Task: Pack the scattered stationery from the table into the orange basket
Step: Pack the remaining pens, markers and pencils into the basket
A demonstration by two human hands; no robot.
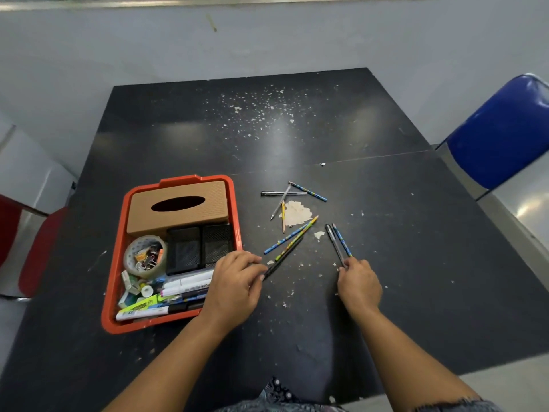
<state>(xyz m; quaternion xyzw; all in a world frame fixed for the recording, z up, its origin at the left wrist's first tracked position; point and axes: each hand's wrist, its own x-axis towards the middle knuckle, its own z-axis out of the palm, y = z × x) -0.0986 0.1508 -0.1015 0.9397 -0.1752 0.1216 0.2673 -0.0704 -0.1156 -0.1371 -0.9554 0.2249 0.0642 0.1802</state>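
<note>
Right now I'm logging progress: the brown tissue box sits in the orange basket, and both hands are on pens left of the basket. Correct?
Not quite. The head view shows the left hand and right hand on pens right of the orange basket, not left. The tissue box sits inside.

Evenly and softly lit from overhead, with pale sheen patches on the black desk [297, 138] and glare on the blue chair [505, 129]. Strongly bowed at the edges by the wide lens. Slightly soft throughout, faint shadows only.
</note>
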